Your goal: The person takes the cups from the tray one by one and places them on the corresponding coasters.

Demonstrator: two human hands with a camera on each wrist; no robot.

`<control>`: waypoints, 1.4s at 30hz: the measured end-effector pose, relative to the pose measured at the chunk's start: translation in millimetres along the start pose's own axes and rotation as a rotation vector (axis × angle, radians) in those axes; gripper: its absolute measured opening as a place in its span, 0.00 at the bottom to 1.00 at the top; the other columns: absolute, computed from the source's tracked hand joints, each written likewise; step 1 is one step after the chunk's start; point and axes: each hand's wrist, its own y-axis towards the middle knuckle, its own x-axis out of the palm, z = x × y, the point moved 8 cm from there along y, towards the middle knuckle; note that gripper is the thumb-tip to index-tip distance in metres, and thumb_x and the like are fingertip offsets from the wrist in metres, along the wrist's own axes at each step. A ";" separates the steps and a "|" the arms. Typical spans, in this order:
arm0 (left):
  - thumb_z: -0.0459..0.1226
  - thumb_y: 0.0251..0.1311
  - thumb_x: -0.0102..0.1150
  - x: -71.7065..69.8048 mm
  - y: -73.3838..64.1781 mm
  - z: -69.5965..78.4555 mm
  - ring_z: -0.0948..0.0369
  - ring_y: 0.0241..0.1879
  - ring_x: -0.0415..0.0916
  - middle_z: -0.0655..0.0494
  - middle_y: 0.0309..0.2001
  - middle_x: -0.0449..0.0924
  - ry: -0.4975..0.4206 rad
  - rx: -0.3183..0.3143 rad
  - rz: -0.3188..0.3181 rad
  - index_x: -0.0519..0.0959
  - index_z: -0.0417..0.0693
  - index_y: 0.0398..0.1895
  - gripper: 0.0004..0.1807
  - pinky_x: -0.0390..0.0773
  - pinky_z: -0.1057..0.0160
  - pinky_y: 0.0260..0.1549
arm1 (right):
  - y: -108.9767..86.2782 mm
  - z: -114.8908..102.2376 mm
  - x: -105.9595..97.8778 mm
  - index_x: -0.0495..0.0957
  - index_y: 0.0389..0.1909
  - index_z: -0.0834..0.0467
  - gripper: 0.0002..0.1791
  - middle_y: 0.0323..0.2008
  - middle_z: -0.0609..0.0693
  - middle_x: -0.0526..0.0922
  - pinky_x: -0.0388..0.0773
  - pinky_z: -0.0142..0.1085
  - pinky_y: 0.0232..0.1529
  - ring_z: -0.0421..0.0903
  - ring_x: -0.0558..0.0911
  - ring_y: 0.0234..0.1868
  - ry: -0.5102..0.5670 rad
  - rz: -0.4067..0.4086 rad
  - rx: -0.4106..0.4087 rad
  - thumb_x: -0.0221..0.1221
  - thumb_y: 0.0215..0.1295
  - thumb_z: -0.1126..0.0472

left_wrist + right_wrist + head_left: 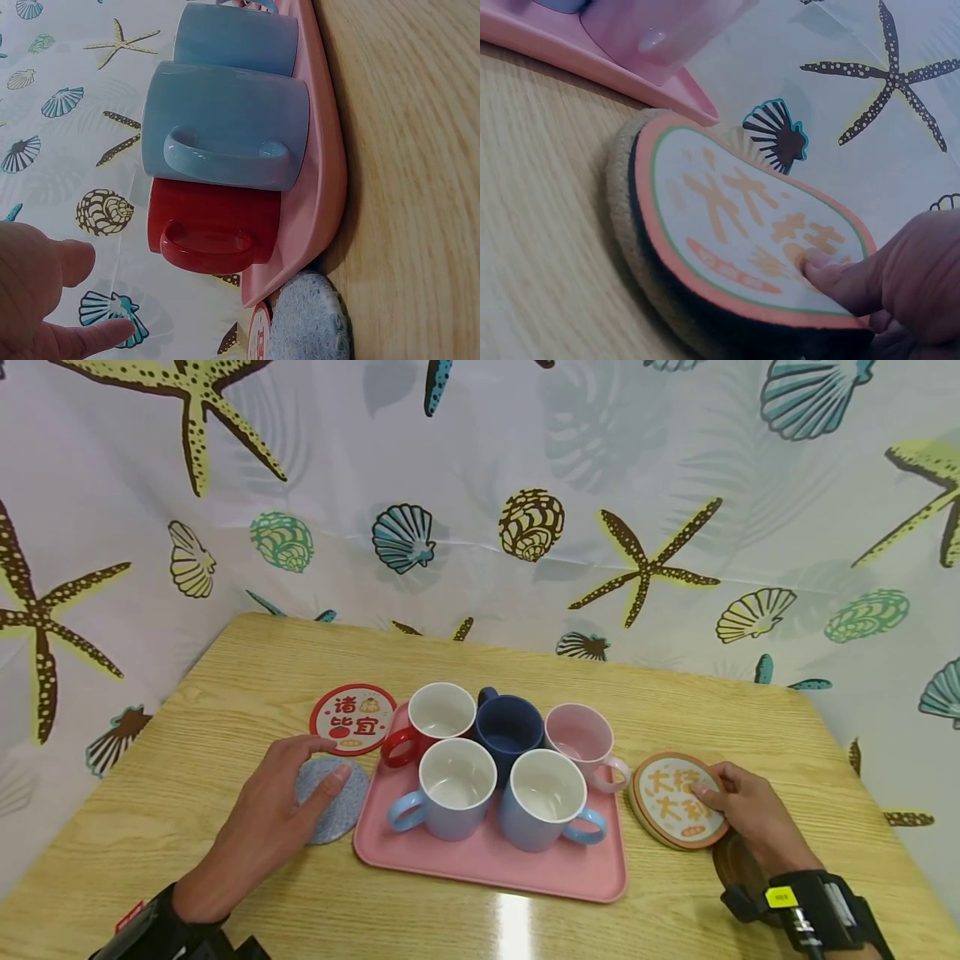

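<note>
My right hand (757, 814) pinches a round coaster (678, 797) with an orange rim and orange characters, thumb on its printed face. In the right wrist view that coaster (742, 217) is bowed, and a thicker tan coaster (622, 180) lies against its underside. Over the grey felt-like coaster (333, 810) my left hand (273, 806) hovers with thumb and fingers spread, holding nothing. The left wrist view has the thumb and a finger well apart from the grey coaster (309, 322). A red-rimmed coaster (352, 718) lies just behind the grey one.
Between the hands, a pink tray (480, 868) carries several mugs: a red one (431, 739), a navy one (510, 727), a pink one (581, 735) and two light blue ones (453, 802). A dark brown round piece (738, 868) lies under the right wrist. Patterned cloth (465, 585) hangs behind.
</note>
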 end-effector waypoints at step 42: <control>0.53 0.63 0.49 -2.0 4.8 8.5 0.44 0.59 0.59 0.36 0.58 0.65 -0.001 0.021 0.014 0.67 0.38 0.56 0.29 0.65 0.35 0.51 | -28.5 -8.4 20.0 0.67 0.51 0.68 0.19 0.32 0.54 0.77 0.78 0.39 0.30 0.46 0.79 0.29 -0.038 -0.083 -0.042 0.51 0.68 0.57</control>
